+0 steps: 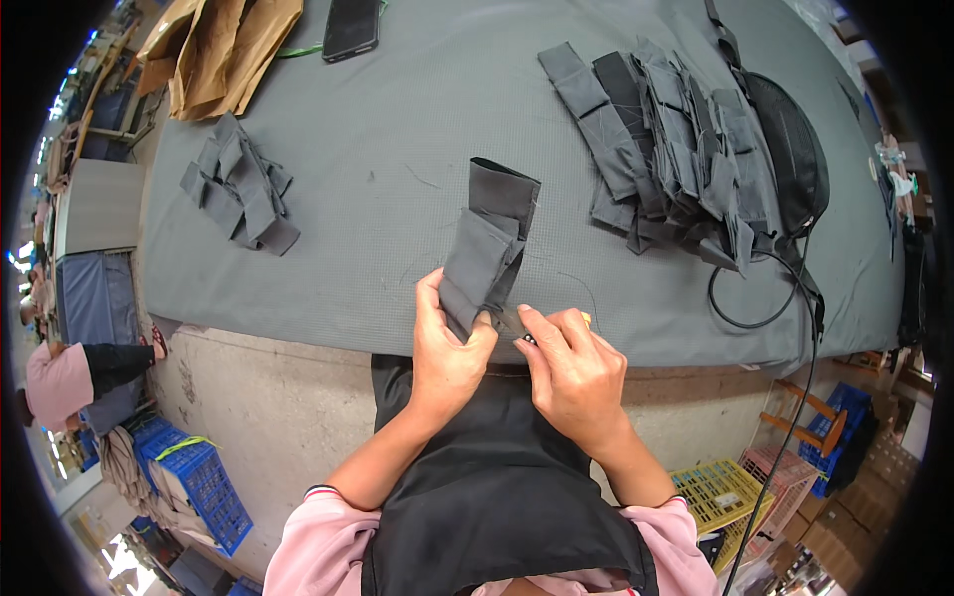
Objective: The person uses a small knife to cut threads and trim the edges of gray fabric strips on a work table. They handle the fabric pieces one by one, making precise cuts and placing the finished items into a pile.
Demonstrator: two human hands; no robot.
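My left hand (447, 348) grips the lower end of a dark grey folded fabric piece (484, 253), thumb in front and fingers behind. The piece stands up from the hand, with a pocket-like flap and an open top edge. In my right hand (578, 368) is a small cutting tool (513, 322), pinched between thumb and fingers. Its thin metallic tip touches or nearly touches the lower right edge of the fabric by my left thumb. A yellow bit shows behind the right fingers; the rest of the tool is hidden, so its exact kind is unclear.
Many similar fabric strips lie in a heap (676, 149) at right, beside a black bag (785, 149) and a looped black cable (740, 323). A smaller fabric pile (238, 189), brown paper (224, 55) and a phone (352, 28) lie left. Crates (204, 487) stand below.
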